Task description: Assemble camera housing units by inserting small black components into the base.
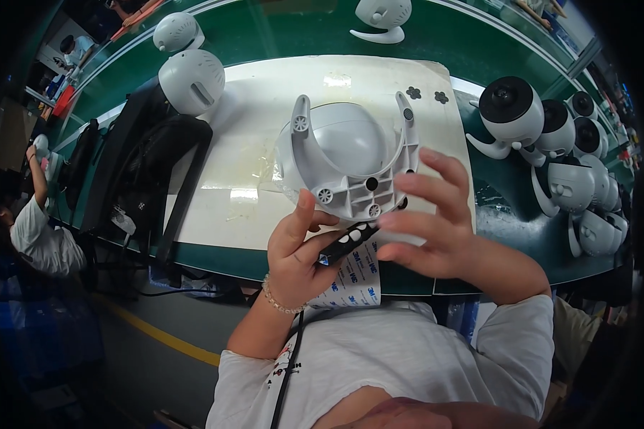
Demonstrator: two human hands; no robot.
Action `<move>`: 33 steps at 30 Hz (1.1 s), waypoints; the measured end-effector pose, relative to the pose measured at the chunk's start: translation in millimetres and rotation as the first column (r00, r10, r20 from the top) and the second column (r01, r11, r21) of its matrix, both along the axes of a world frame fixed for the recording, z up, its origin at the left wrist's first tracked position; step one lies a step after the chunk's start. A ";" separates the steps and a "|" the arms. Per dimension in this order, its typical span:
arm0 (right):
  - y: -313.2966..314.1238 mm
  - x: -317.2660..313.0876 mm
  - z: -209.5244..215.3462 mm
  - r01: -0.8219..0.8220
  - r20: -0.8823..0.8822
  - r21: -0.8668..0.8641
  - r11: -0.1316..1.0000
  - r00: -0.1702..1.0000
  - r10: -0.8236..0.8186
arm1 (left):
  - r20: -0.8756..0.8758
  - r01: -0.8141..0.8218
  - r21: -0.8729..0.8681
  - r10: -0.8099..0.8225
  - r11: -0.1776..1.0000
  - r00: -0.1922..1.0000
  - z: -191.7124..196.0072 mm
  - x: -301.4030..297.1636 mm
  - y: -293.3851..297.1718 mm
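Note:
A white rounded plastic device [345, 132] lies on the work mat with its U-shaped base [350, 194] turned up toward me. Black round pads [371, 184] sit in some of the base's round recesses, while others show bare spokes. My left hand [297, 250] grips a black strip of adhesive pads [347, 243] with several round holes in it, close under the base's near edge; its thumb rises beside the base. Below the strip hangs a white backing sheet [358, 279] with blue print. My right hand [436, 218] hovers at the base's right side, fingers apart and slightly blurred.
The pale mat [243, 171] lies on a green bench. Several white devices with black round faces [511, 107] crowd the right. Another white device [192, 82] stands left beside black stands [136, 157]. Two black flower-shaped pieces [427, 95] lie at the far right. A co-worker [43, 229] sits left.

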State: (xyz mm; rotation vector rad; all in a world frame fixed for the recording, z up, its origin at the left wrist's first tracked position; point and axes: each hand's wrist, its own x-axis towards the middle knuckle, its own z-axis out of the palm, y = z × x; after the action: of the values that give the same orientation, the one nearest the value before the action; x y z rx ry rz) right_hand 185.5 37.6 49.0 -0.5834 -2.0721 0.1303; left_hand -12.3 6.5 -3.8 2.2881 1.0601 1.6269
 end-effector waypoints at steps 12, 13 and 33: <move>-12.3 -8.4 -17.6 -0.093 0.106 0.395 0.914 0.993 0.055 | -0.008 -0.084 -0.067 0.084 0.994 0.996 7.4 4.6 -14.4; -12.0 -2.9 -15.8 -0.143 0.091 0.275 0.951 0.988 0.123 | -0.009 -0.086 -0.065 0.085 0.994 0.996 6.2 4.7 -14.6; -16.3 -17.2 12.2 -0.457 -0.166 -0.373 0.808 0.889 0.426 | -0.181 -0.212 0.124 0.232 0.969 0.956 12.9 8.3 -18.8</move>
State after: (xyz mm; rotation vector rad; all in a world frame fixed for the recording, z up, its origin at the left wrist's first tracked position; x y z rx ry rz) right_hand 168.3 21.2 61.2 -0.3131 -2.0836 0.8608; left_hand -4.0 -12.4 9.2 2.5177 1.3521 1.5936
